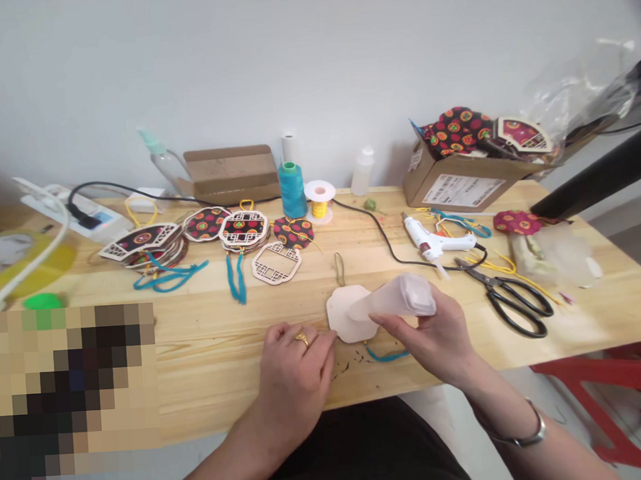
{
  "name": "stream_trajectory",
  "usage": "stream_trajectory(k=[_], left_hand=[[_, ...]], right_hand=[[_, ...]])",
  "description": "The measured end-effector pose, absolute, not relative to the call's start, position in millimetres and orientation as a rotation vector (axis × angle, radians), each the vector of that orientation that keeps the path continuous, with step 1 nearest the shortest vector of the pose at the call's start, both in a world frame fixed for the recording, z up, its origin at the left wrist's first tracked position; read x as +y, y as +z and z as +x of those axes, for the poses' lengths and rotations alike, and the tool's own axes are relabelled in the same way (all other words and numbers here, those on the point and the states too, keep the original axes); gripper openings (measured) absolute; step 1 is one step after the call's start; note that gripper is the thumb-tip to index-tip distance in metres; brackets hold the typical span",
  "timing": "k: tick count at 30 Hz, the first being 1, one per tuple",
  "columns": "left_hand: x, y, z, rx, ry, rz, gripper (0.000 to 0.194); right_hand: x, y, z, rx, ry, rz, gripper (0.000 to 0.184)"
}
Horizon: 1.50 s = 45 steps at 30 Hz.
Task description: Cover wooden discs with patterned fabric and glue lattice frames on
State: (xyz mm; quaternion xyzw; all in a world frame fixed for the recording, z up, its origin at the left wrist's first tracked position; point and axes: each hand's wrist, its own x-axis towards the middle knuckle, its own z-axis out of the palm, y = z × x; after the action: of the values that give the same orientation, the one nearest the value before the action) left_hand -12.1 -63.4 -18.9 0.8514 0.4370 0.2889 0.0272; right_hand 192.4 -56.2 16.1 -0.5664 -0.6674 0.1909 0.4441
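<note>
A translucent squeeze bottle (405, 296) is wrapped in my right hand (440, 330), tipped so its nozzle end points down-left at a white panel (339, 318) with notched corners. The panel lies flat on the table, with an olive cord loop (339, 269) at its top and a teal cord (387, 356) coming from under its lower edge. My left hand (298, 364), with a gold ring, rests on the wood with curled fingers, its fingertips pressed at the panel's left edge. Whether liquid leaves the nozzle cannot be made out.
Behind lie a wooden lattice frame (277, 263), patterned fabric pieces (294, 232) and stacked ornaments (244, 230). Thread spools (293, 191) stand near the wall. To the right are a corded glue gun (434, 240), black-handled scissors (514, 297) and a cardboard box (458, 184). A pixelated patch covers the lower left.
</note>
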Motion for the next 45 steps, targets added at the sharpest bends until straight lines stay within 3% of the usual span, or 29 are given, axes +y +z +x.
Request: stream_trajectory(k=[22, 35, 41, 43, 45], left_hand=[[-64, -19, -12, 1.346, 0.944, 2.611, 0.02], [-62, -18, -13, 1.381, 0.958, 2.582, 0.019], [-27, 13, -19, 1.717, 0.762, 2.645, 0.024], [-10, 21, -20, 1.811, 0.525, 2.607, 0.024], [5, 23, -21, 1.891, 0.351, 2.571, 0.026]], right_hand=[[-51, 18, 192, -1.619, 0.46, -1.377, 0.015], [-39, 23, 214, -0.864, 1.33, -1.081, 0.028], [-21, 39, 227, -0.841, 1.421, -1.128, 0.03], [-10, 45, 231, -0.832, 1.426, -1.206, 0.041], [3, 51, 235, -0.815, 1.428, -1.284, 0.062]])
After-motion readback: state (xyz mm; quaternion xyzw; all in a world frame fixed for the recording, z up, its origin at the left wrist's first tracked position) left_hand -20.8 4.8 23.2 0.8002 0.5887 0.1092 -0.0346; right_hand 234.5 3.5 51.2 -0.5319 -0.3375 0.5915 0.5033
